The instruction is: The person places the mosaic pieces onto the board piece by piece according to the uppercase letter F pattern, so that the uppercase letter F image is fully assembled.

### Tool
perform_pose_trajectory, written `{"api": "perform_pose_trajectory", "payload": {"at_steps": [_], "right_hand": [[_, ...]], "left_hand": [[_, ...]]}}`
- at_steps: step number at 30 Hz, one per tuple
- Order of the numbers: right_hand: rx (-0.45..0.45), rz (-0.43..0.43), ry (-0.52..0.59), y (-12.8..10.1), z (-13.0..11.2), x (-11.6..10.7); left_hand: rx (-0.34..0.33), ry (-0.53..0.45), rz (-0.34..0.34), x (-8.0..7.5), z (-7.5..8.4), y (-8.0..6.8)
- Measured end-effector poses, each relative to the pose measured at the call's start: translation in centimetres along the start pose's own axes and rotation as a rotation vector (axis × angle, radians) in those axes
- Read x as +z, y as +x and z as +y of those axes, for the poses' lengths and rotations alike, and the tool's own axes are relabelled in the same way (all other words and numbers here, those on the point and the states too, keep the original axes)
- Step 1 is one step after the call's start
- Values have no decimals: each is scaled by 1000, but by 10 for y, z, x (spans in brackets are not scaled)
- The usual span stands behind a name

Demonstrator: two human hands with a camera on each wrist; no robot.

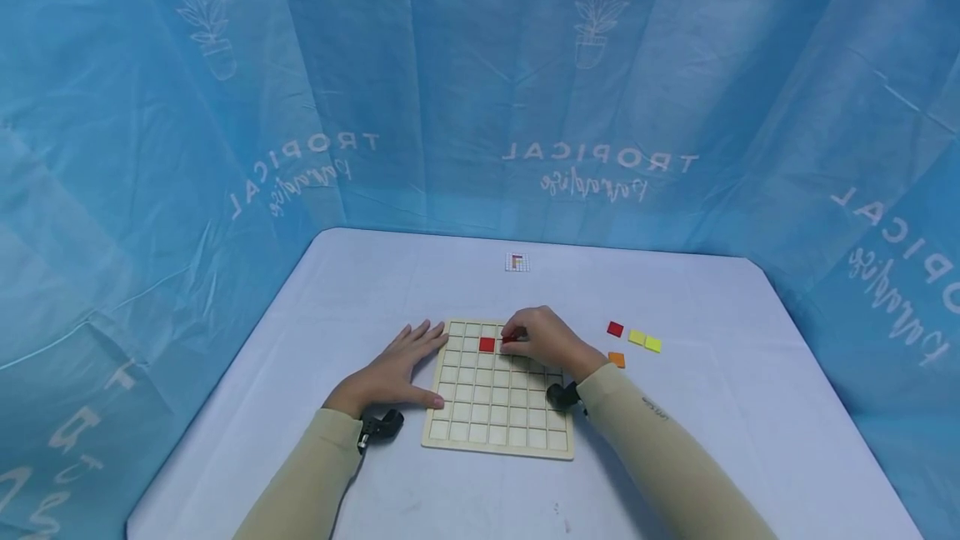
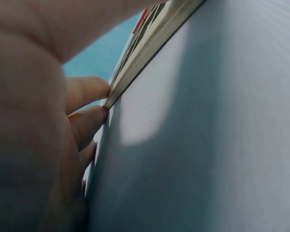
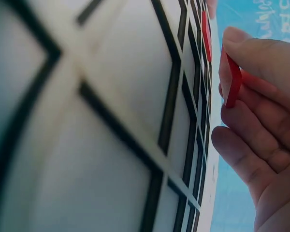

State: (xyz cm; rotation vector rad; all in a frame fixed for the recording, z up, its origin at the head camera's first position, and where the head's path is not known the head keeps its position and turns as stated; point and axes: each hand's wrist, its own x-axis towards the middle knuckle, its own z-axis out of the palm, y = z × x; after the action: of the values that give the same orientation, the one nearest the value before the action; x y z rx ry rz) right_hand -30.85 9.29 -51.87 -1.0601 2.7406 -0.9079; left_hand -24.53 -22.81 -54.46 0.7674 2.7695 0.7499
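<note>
Right hand (image 1: 551,340) pinches one red tile (image 3: 233,82) over the board (image 1: 495,407); left hand (image 1: 397,369) lies flat, steadying it; four loose tiles (image 1: 636,342) beside.

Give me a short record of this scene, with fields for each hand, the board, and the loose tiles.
Left hand: left hand lies flat on the table, fingers against the left edge of the wooden grid board.
Right hand: right hand pinches a red tile over the board's upper rows.
Board: a second red tile sits in one cell; the other visible cells hold nothing.
Loose tiles: red square, two yellow squares and orange square lie right of the board.
Far edge: small pattern card.
</note>
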Motion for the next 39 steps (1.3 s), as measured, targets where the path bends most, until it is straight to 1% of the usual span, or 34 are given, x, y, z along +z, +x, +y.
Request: {"api": "perform_pose_trajectory", "payload": {"at_steps": [9,16,22,27,33,39], "right_hand": [[-9,-5,-1,3,0,4],[-13,-26,-28,7,-5,4],[-21,-40,-38,9,-9,4],[16,-45,-32,8,-8,6],[57,-44,-17,2,-7,0],[84,-11,4,-6,-3,-7]], "left_hand": [[3,-2,-6,1,-2,0],[-8,0,-1,0,-1,-1],[1,-2,4,1,-1,-1],[17,-10,0,1,-1,-1],[15,-3,2,1,-1,0],[19,-8,5,0,-2,-1]]}}
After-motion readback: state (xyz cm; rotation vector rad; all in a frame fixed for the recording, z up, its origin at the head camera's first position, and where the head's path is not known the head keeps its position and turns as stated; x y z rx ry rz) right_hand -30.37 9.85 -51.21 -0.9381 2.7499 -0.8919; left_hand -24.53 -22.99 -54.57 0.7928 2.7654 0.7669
